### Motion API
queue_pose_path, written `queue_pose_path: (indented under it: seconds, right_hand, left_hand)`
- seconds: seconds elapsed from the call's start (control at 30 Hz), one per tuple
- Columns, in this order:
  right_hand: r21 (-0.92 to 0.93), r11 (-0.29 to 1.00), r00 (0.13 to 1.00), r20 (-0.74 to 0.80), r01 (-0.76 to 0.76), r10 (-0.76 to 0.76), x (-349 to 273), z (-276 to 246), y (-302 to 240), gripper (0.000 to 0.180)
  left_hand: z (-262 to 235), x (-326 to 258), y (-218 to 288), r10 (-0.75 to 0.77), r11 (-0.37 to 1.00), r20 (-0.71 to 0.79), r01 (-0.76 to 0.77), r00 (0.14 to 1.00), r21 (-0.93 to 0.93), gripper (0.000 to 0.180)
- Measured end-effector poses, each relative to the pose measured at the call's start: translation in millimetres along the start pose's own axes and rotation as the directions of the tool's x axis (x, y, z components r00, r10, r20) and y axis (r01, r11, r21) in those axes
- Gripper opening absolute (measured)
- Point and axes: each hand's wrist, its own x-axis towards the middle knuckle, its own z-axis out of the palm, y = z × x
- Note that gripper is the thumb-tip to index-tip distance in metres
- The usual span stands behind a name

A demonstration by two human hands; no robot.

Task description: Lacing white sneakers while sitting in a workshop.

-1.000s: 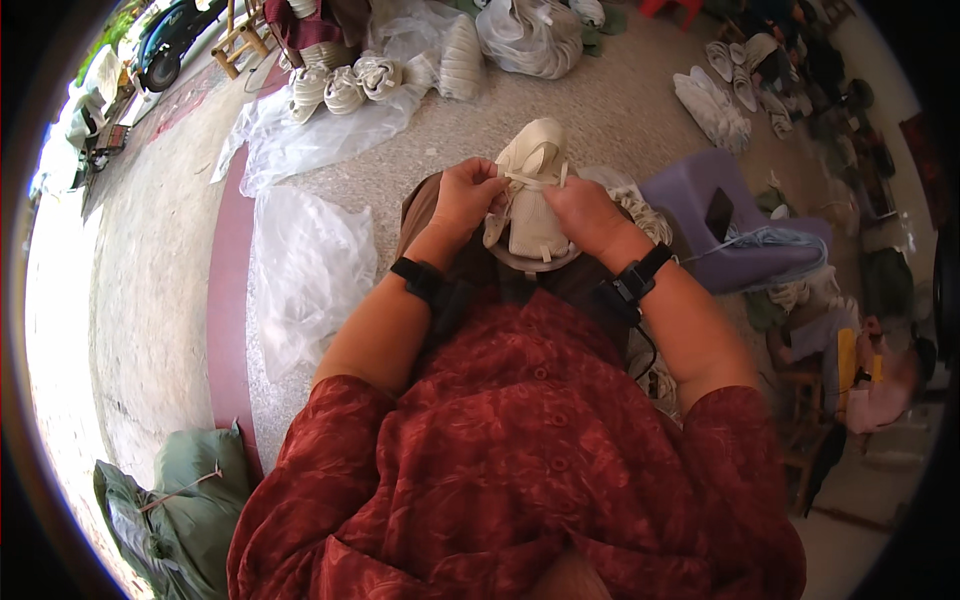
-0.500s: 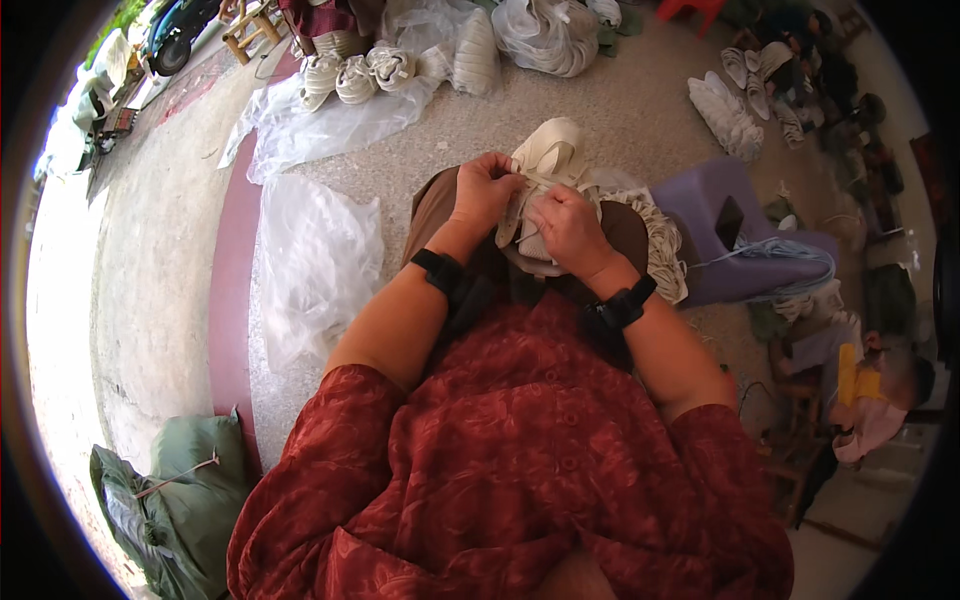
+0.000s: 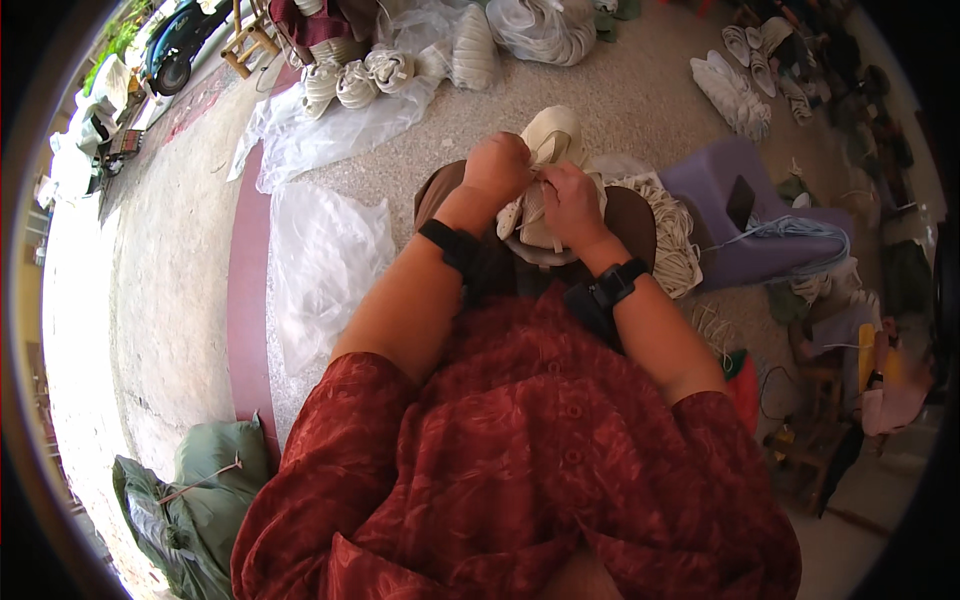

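Note:
A cream shoe [image 3: 553,131] rests on my lap, its toe pointing away from me. My left hand [image 3: 497,168] is closed at the shoe's lacing, its fingertips mostly hidden behind the back of the hand. My right hand [image 3: 574,203] pinches beside it, thumb and finger close to the left. Between the two runs a pale shoelace, only a short piece of which shows. By my right knee hangs a thick bunch of cream laces [image 3: 673,238].
On my right stands a purple plastic stool [image 3: 715,185] bearing a dark flat object [image 3: 741,202] and light-blue cords [image 3: 812,238]. Clear plastic sheeting [image 3: 325,265] covers the floor to the left. Shoes [image 3: 356,82] stand ahead; a green sack [image 3: 215,480] sits lower left. Another person [image 3: 895,385] is at the right.
My left hand has turned and risen a little, now a closed fist at the lacing. My right hand has shifted slightly up toward it. The whole view has tilted slightly.

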Motion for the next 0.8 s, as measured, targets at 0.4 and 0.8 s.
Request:
queue_pose_path:
  seconds: [0.4,0.8]
  right_hand:
    - [-0.021,0.993,0.993,0.000,-0.116,0.116,2.1,5.9,7.7,0.008]
    - [-0.134,0.988,0.995,0.055,-0.077,0.085,0.7,15.0,-0.3,0.012]
  left_hand:
    - [0.0,-41.0,21.7,-0.060,0.997,-0.037,0.062,0.997,0.050,0.014]
    - [15.7,-30.5,-26.1,-0.312,0.764,0.209,0.376,0.927,-0.525,0.021]
